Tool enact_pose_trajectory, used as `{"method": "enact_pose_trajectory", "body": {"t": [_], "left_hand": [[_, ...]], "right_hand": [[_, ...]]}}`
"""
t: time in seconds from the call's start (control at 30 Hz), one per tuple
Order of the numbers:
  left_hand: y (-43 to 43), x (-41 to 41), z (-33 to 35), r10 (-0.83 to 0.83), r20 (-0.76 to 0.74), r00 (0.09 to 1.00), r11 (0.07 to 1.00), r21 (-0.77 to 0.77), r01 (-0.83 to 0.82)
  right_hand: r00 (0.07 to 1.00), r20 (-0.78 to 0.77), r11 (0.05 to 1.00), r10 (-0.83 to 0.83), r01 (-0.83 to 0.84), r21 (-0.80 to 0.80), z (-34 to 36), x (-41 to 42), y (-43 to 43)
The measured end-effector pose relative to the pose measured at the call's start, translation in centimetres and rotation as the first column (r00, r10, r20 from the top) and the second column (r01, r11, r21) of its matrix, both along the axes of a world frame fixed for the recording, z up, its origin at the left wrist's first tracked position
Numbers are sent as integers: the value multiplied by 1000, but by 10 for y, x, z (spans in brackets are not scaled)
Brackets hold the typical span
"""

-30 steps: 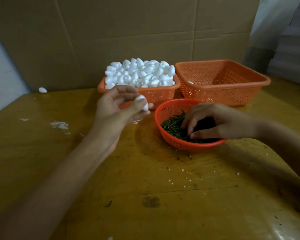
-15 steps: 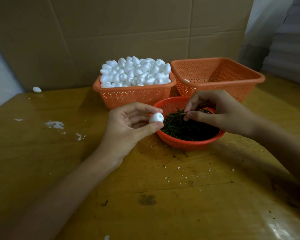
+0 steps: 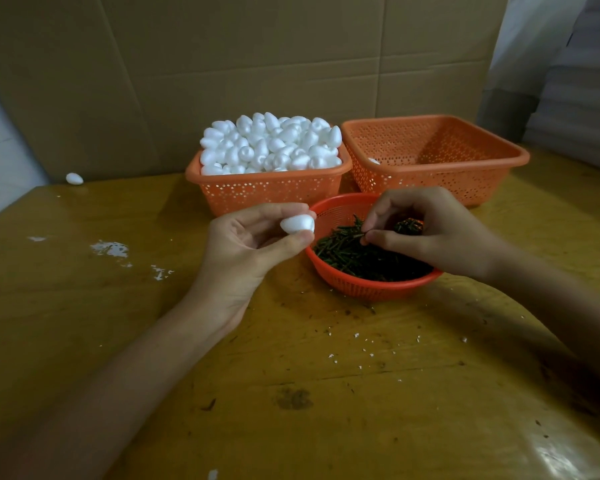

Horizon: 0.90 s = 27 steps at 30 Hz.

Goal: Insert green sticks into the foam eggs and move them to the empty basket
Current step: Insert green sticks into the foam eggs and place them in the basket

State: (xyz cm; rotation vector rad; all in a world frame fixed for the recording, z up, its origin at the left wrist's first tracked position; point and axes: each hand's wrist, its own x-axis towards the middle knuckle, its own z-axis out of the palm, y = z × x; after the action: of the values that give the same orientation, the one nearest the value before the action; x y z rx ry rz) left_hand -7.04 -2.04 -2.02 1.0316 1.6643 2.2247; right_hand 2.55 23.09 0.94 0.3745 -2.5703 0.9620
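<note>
Foam egg [image 3: 297,224] pinched in left hand [image 3: 243,251], green stick [image 3: 360,233] pinched in right hand [image 3: 440,233].
Far left, stray egg [image 3: 74,178] against cardboard [image 3: 257,64], white crumbs [image 3: 110,248] on table [image 3: 291,393]. Behind left hand, full basket [image 3: 267,192] heaped with eggs [image 3: 271,143]. Beside it, round basket [image 3: 361,287] of sticks [image 3: 361,259] under right hand. Far right, near-empty basket [image 3: 465,188], one egg inside [image 3: 374,161].

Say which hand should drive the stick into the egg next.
Right. The right hand pinches a green stick just above the round basket, close to the foam egg. The left hand is occupied gripping that egg, so it likely just steadies it.
</note>
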Motion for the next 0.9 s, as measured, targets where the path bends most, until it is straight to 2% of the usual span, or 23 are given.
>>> {"method": "enact_pose_trajectory", "body": {"t": [0.13,0.33,0.53,0.9], "left_hand": [[-1,-3,1,-42,16,999,998,37,42],[-2,-3,-1,-3,-4,1000,1000,-13,3],[-1,-3,-1,12,-7,1000,1000,-10,-12],[0,1,-2,1,-31,1000,1000,1,-1]], "right_hand": [[1000,7,1000,-10,10,6,0,0,-2],[1000,5,1000,-13,13,-3,-1,0,-2],[1000,-14,995,18,-20,-97,-1,0,-3],[994,-104,986,30,-47,-161,-1,5,-10]]}}
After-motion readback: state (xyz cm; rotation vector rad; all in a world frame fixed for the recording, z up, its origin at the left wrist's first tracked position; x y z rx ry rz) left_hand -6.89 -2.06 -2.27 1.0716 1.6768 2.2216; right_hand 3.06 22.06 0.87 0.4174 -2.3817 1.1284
